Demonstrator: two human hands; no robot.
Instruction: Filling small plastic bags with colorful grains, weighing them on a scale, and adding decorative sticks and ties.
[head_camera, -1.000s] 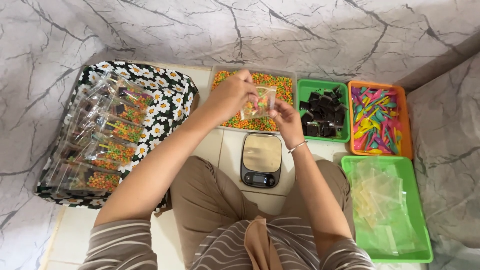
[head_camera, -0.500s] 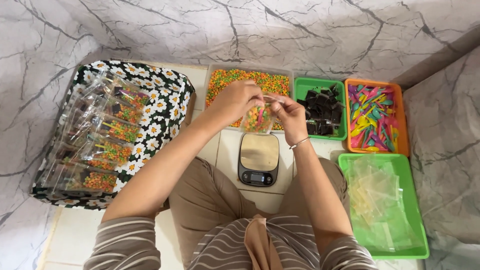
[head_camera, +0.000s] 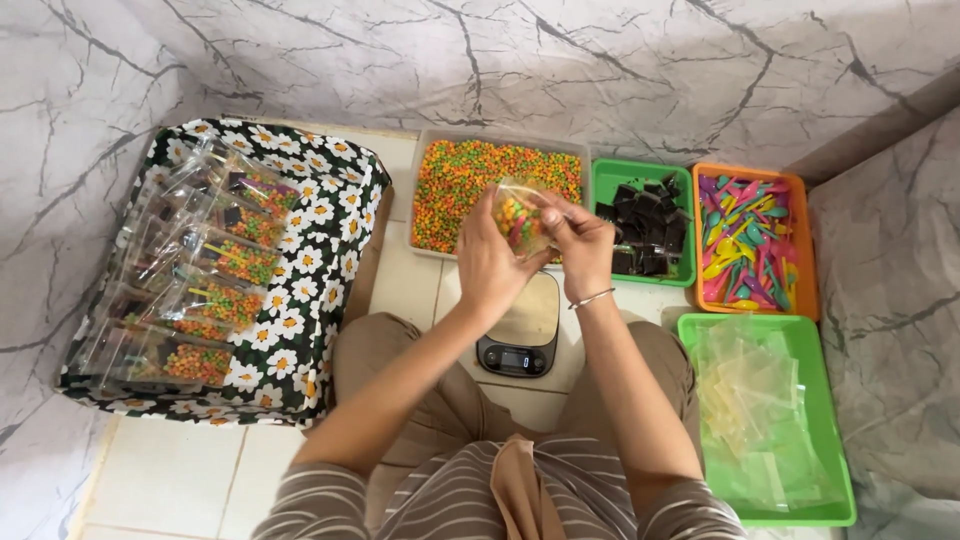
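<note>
- Pale tiled floor (head_camera: 170, 480) below marble-patterned walls.
- Small clear plastic bag of coloured candy bits (head_camera: 518, 220), held above the digital kitchen scale (head_camera: 520, 335); left hand (head_camera: 490, 262) and right hand (head_camera: 578, 245) have fingers clamped on it, apparently steadying it.
- Behind, towards the far wall, the clear tray of candy bits (head_camera: 450, 185).
- Filled bags line the daisy-print fabric box (head_camera: 300, 300) at the floor's left edge.

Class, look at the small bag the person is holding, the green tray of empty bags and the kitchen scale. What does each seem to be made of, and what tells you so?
Small bag: thin clear plastic film, glossy; the coloured sweets show through it.
Green tray: probably rigid moulded plastic, smooth and evenly coloured, with a raised rim.
Kitchen scale: dark casing, likely plastic; its pale, slightly shiny platform could be metal or glass.
Both the left hand and right hand grip the bag.
</note>
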